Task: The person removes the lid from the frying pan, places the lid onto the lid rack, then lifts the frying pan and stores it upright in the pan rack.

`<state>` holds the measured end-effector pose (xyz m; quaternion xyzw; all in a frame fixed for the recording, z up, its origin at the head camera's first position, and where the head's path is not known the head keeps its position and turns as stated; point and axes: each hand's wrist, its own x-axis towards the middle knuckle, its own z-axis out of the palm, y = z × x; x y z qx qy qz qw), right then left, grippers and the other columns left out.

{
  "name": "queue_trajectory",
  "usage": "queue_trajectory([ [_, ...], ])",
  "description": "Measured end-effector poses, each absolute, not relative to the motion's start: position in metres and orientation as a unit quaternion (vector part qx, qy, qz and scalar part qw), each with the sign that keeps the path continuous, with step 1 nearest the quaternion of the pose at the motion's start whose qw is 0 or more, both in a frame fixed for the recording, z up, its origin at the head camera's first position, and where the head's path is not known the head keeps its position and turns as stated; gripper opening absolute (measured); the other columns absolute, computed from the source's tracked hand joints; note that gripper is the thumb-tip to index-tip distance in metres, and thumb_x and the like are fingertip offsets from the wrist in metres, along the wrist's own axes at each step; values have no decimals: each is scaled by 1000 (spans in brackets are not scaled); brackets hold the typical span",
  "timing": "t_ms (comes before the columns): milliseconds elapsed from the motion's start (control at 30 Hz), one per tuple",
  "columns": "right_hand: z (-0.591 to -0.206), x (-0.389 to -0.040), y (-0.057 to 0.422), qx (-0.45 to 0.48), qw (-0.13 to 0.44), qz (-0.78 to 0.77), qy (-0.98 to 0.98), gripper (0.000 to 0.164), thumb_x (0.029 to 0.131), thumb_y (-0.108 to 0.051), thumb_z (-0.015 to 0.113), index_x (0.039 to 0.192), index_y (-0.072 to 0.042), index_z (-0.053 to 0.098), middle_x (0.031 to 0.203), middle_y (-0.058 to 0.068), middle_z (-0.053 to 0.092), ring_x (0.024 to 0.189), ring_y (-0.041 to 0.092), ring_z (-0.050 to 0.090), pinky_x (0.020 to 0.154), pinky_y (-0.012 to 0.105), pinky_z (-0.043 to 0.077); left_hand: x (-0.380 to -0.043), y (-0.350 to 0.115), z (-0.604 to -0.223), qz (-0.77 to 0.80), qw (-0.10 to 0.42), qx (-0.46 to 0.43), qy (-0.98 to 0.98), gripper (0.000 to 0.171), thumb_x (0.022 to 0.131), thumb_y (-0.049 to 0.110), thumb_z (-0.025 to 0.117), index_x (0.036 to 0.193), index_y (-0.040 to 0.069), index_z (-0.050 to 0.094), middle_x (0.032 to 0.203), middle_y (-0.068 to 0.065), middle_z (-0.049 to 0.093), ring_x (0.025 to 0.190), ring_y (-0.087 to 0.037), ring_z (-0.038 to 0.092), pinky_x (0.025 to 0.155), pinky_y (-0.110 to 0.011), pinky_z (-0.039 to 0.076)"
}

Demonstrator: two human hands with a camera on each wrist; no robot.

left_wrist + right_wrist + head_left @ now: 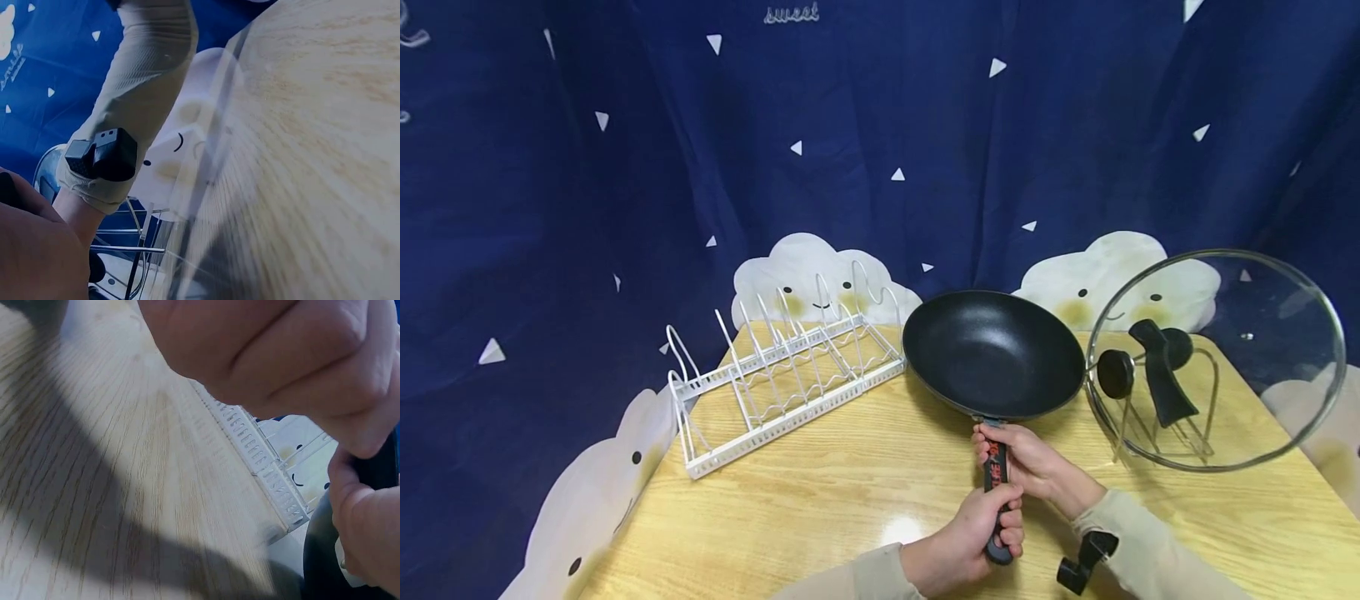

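Note:
A black wok (992, 354) is held with its dark inside facing up, above the middle of the table. Its black handle (996, 471) with red lettering points back toward the person. My right hand (1033, 462) grips the handle near the pan. Below it, my left hand (966, 533) wraps round the handle's end, fingers curled on the far side. In the left wrist view, the right sleeve (144, 94) with its black wrist camera (115, 155) crosses the frame. The right wrist view catches part of the wok's dark side (319, 550) beside the hands.
Left of the wok stands a white wire rack (797, 408) with upright dividers. On the right, a glass lid (1247, 375) with a metal rim and black handle leans upright in a wire stand (1213, 392). A blue curtain (880, 108) hangs behind the wooden table (790, 517).

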<state>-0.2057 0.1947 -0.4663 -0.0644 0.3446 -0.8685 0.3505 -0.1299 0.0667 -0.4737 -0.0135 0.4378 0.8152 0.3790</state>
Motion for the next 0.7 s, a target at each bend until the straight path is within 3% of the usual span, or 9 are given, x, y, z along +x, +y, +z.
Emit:
queue_trajectory([
  [433,-471,-207,193,-94,343,-878,320,31,105,-8,21,100,-1,51,85,1,54,75,7,53,70,19,46,-133,60,-475,802,377,25,463,27,90,23,51,67,17,38,53,8,27,42,-4,30,41,-17,34],
  [700,-468,-208,189,-126,323,-866,360,21,105,-8,25,105,-2,45,87,1,55,74,9,54,69,22,47,-130,55,-476,794,328,62,508,28,91,20,52,67,15,41,52,7,34,39,-5,38,38,-21,40],
])
